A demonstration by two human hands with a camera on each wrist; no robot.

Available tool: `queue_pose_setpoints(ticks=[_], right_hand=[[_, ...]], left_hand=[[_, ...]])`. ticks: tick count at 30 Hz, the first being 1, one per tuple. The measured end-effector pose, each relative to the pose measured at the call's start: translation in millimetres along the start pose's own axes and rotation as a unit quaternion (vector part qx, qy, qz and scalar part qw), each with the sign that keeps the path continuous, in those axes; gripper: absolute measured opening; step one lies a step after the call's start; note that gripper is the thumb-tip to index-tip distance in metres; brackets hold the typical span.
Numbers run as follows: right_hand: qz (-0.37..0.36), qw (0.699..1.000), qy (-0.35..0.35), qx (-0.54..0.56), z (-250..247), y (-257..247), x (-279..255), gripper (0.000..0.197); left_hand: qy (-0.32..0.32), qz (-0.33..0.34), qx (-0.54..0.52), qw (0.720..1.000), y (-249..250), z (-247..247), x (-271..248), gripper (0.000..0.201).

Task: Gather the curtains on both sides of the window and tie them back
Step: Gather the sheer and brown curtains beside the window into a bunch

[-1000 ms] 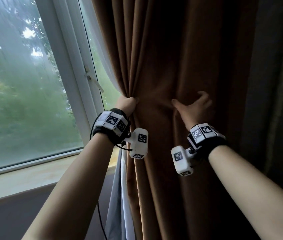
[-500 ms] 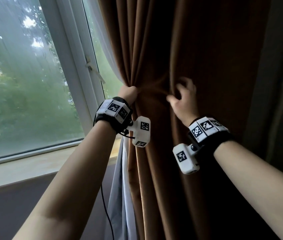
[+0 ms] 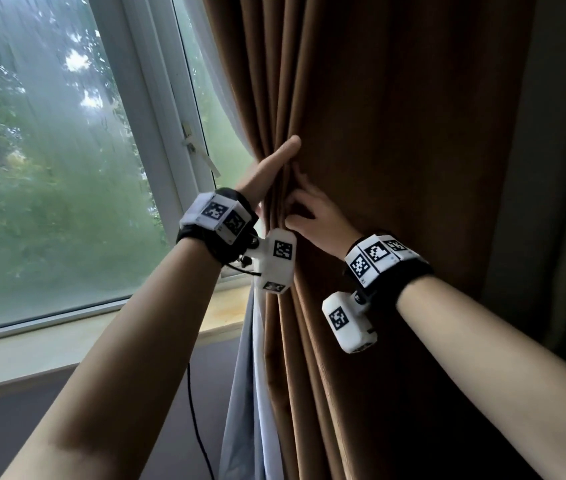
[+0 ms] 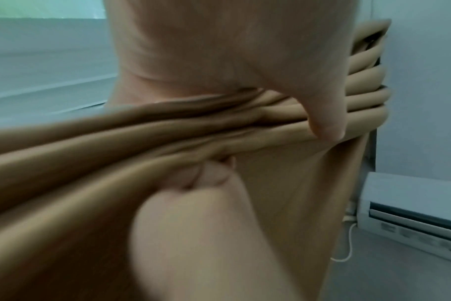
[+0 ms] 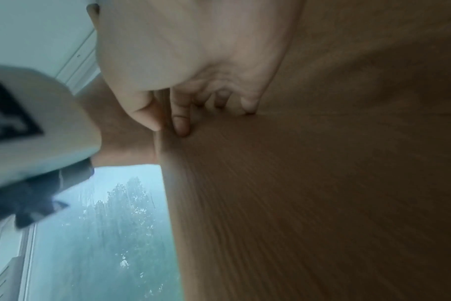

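Both hands are now sitting higher and closer together than a second ago, at the frame's centre. Left hand (image 3: pixel 267 174) is clasping the gathered folds of the brown curtain (image 3: pixel 395 168), thumb stretched up over them. Right hand (image 3: pixel 316 216) is pinching a fold just beside it. At lower centre, a white sheer curtain (image 3: pixel 257 393) is hanging beside the window (image 3: pixel 49 168), which is filling the left.

Matt brown woven cloth curtain (image 3: pixel 395 168), thin white sheer (image 3: pixel 257 358), smooth glossy white window frame (image 3: pixel 157 116).
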State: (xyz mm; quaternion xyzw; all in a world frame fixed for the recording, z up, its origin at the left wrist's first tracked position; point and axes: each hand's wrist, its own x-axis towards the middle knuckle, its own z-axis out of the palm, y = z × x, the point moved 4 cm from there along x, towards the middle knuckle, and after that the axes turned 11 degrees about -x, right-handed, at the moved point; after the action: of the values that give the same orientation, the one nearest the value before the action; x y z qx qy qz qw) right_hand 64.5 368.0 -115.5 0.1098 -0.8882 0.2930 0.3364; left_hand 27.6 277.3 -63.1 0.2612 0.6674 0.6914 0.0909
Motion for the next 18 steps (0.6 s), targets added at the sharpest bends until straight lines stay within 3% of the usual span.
queue_pose_setpoints(ticks=[3, 6, 8, 12, 15, 18], right_hand=[[0.001, 1.000, 0.006, 0.018, -1.8, 0.4, 1.2, 0.013], [-0.002, 0.999, -0.006, 0.045, 0.1, 5.2, 3.3, 0.022], [0.000, 0.997, -0.029, 0.071, 4.6, 10.6, 3.1, 0.021], [0.044, 0.986, -0.030, 0.161, 0.5, 19.5, 0.1, 0.040], [0.061, 0.970, -0.031, 0.232, -11.4, 23.1, -5.2, 0.032], [0.075, 0.962, -0.003, 0.263, -23.3, 30.5, -9.5, 0.036]], left_hand=[[0.040, 0.035, 0.051, 0.997, 14.6, 4.5, 5.9, 0.055], [0.113, 0.066, 0.067, 0.989, 12.0, 7.9, 13.9, 0.091], [0.152, 0.070, 0.062, 0.984, 9.2, 7.5, 17.9, 0.098], [0.167, 0.051, 0.033, 0.984, 4.8, 6.6, 25.2, 0.044], [0.140, 0.026, 0.019, 0.990, -4.3, 6.5, 27.6, 0.030], [0.120, 0.012, -0.015, 0.993, -8.9, 10.4, 27.9, 0.012]])
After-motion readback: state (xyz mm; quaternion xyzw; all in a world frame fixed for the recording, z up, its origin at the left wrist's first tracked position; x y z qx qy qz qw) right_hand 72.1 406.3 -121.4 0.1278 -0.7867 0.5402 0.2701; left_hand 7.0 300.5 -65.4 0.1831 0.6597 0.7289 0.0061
